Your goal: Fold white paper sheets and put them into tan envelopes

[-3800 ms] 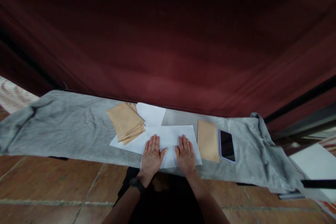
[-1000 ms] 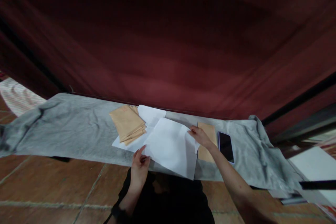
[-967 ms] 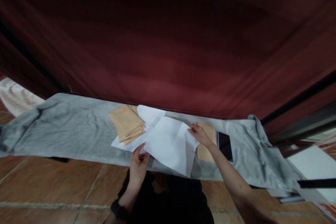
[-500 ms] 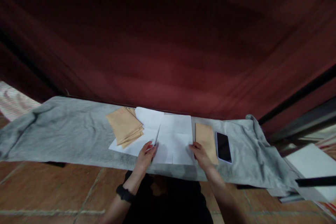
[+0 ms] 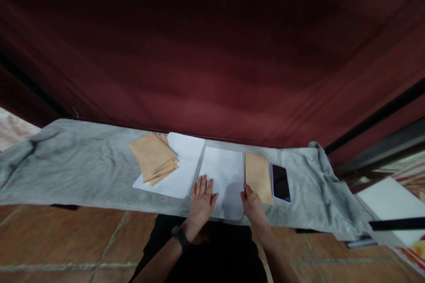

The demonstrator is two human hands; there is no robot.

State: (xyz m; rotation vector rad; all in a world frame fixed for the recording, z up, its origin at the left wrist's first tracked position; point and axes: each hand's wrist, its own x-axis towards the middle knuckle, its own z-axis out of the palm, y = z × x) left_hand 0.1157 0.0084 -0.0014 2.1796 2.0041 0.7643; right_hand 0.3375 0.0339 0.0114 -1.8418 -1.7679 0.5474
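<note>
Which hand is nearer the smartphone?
Right. The right hand is at the right edge of the white sheet, beside the brown envelope next to the smartphone; the left hand lies flat on the sheet, farther left.

A grey cloth point(image 5: 83, 163) is spread before me. On it, left to right: stacked envelopes point(image 5: 152, 155) atop white sheets point(image 5: 181, 172), folded paper point(image 5: 222, 168), single envelope point(image 5: 257, 177), phone point(image 5: 280, 182).
</note>
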